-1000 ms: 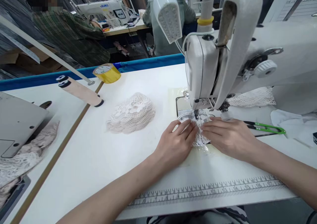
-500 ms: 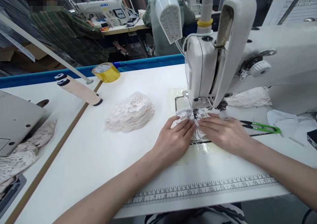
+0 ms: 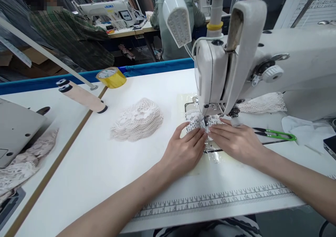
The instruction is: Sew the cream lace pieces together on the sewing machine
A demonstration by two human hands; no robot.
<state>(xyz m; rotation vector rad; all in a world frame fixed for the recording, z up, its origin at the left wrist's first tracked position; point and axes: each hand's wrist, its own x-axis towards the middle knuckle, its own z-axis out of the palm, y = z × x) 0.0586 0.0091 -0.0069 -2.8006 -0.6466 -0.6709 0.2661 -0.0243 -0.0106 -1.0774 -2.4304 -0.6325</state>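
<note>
A piece of white lace (image 3: 193,120) lies under the presser foot (image 3: 206,121) of the white sewing machine (image 3: 212,72). My left hand (image 3: 183,146) rests on the lace to the left of the needle area, fingers stretched out and lying flat. From the other side, my right hand (image 3: 237,141) also presses the lace flat with straight fingers. The fingertips of both hands nearly meet just in front of the foot. They cover the near part of the lace.
A stack of lace pieces (image 3: 138,120) lies to the left. Beyond it are a thread cone (image 3: 84,98) and yellow tape (image 3: 112,78). Green-handled thread snips (image 3: 279,135) and more lace (image 3: 264,103) lie on the right. A ruler strip (image 3: 210,203) runs along the front edge. Two people sit beyond.
The lace has moved away from me under the presser foot, so less shows on the near side of it. Both hands stay in about the same place. The view has shifted slightly.
</note>
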